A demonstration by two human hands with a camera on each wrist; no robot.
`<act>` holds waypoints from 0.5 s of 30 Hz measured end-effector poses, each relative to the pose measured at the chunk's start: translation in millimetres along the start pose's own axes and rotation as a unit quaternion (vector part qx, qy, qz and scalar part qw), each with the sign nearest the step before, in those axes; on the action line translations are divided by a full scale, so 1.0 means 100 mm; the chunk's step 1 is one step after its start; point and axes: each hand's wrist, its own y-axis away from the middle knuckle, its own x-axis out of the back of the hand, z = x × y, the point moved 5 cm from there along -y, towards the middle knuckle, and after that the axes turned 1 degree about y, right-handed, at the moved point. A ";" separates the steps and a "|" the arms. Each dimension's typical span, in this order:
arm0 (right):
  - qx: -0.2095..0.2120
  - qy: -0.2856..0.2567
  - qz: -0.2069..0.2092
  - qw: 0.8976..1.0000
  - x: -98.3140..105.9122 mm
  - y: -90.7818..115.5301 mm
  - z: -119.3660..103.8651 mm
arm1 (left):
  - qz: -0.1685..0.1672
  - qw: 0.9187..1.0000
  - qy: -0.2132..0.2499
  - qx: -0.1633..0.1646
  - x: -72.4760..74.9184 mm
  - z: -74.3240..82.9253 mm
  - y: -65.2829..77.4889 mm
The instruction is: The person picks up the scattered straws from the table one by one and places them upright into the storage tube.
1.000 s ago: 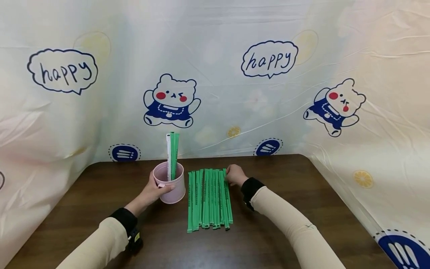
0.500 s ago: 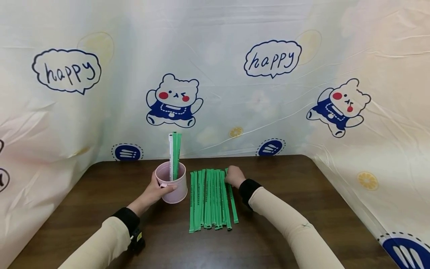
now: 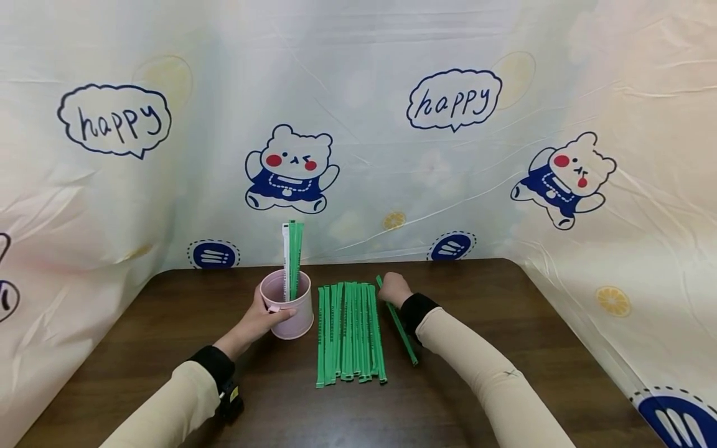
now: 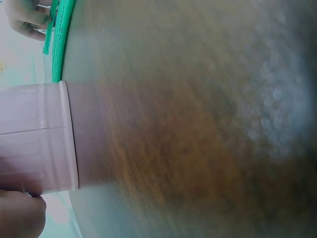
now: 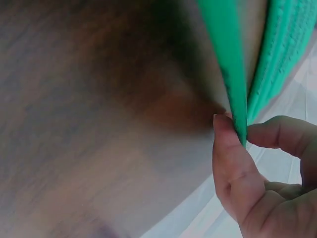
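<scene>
My left hand grips a pink bucket from its left side, thumb across the front. Inside the bucket a few green strips and one white strip stand upright. My right hand pinches the far end of a long, narrow green strip, which looks like a wrapped straw. In the right wrist view, thumb and finger meet on that straw. It slants apart from a row of several like green straws lying side by side between bucket and hand.
The dark brown wooden table has rounded far corners. Close behind its far edge hangs a pale cloth printed with bears and "happy" bubbles, also reaching down both sides.
My right hand has drawn one green straw off the right end of the row. Its near end has swung right and it now slants. The left hand keeps holding the bucket.
</scene>
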 end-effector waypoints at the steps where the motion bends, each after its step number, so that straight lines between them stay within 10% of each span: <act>1: -0.003 -0.008 0.001 1.000 0.03 -0.01 0.01 | -0.001 1.000 0.000 -0.002 0.00 0.00 0.00; 15: 0.013 -0.196 0.120 0.973 0.81 -0.01 -0.18 | -0.007 1.000 0.007 0.003 0.00 -0.02 -0.01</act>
